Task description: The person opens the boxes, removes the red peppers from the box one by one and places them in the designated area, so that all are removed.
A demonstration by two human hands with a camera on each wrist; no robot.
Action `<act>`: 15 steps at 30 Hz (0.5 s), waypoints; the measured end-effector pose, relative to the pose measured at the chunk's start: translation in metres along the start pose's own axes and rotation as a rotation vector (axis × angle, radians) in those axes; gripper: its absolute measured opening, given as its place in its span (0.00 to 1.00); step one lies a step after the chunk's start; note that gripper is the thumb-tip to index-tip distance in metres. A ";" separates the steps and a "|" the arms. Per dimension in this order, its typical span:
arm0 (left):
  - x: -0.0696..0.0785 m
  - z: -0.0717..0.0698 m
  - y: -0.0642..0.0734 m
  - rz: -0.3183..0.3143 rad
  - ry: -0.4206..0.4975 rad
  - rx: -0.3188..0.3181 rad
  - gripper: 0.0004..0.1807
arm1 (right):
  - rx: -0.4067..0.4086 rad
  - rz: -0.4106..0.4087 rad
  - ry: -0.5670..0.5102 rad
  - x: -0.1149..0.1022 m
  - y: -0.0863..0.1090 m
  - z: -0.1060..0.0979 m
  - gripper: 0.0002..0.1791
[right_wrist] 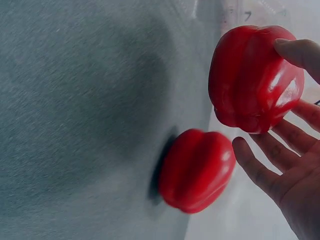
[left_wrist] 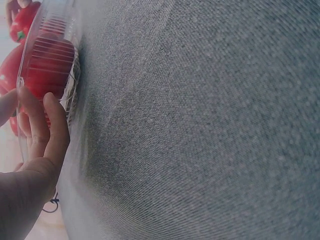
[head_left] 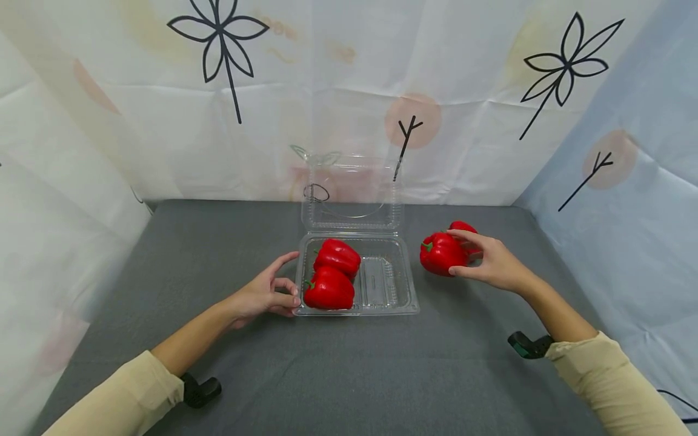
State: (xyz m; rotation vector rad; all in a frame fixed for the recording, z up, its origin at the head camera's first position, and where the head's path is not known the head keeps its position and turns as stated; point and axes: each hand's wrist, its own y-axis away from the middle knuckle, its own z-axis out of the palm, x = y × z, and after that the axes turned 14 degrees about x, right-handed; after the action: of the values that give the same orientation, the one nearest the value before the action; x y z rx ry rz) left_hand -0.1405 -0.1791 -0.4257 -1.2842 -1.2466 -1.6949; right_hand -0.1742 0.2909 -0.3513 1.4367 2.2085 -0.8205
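My right hand (head_left: 495, 264) grips a red bell pepper (head_left: 439, 254) between thumb and fingers, to the right of a clear plastic clamshell container (head_left: 380, 284). In the right wrist view, the held pepper (right_wrist: 250, 82) is raised off the cloth. Another red bell pepper (right_wrist: 196, 171) lies on the cloth behind it, partly hidden in the head view. Two red bell peppers, a rear one (head_left: 339, 255) and a front one (head_left: 328, 290), sit in the container's left half. At the container's left side, my left hand (head_left: 268, 293) pinches its rim (left_wrist: 21, 75) between thumb and fingers.
The container's transparent lid (head_left: 351, 209) stands open at the back, near the patterned curtain (head_left: 469, 145). Grey cloth (head_left: 354, 369) covers the table. Fabric also hangs at the left and right sides. A black cable (head_left: 676, 396) shows at the lower right.
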 end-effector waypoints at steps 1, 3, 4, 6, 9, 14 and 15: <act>0.000 0.000 0.000 0.000 -0.001 0.000 0.53 | 0.005 0.004 0.003 0.003 0.001 0.000 0.38; 0.000 -0.001 0.000 0.000 -0.005 0.000 0.53 | 0.014 0.009 0.013 0.007 0.003 0.001 0.38; -0.001 -0.001 0.000 -0.001 -0.006 0.000 0.53 | 0.019 0.011 0.015 0.009 0.004 0.001 0.38; -0.001 -0.001 0.000 0.002 -0.009 0.000 0.53 | 0.024 0.015 0.017 0.013 0.006 0.002 0.38; -0.001 -0.001 0.000 0.001 -0.007 -0.001 0.52 | 0.025 0.019 0.018 0.019 0.009 0.003 0.38; -0.001 0.000 0.000 0.001 -0.003 0.002 0.52 | 0.023 0.049 0.007 0.027 0.013 0.005 0.39; -0.001 0.000 0.000 0.003 -0.003 0.003 0.52 | 0.023 0.056 0.002 0.028 0.014 0.006 0.39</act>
State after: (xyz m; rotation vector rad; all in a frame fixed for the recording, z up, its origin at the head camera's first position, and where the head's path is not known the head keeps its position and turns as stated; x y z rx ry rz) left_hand -0.1398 -0.1791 -0.4262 -1.2868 -1.2477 -1.6894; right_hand -0.1731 0.3108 -0.3763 1.5036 2.1563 -0.8289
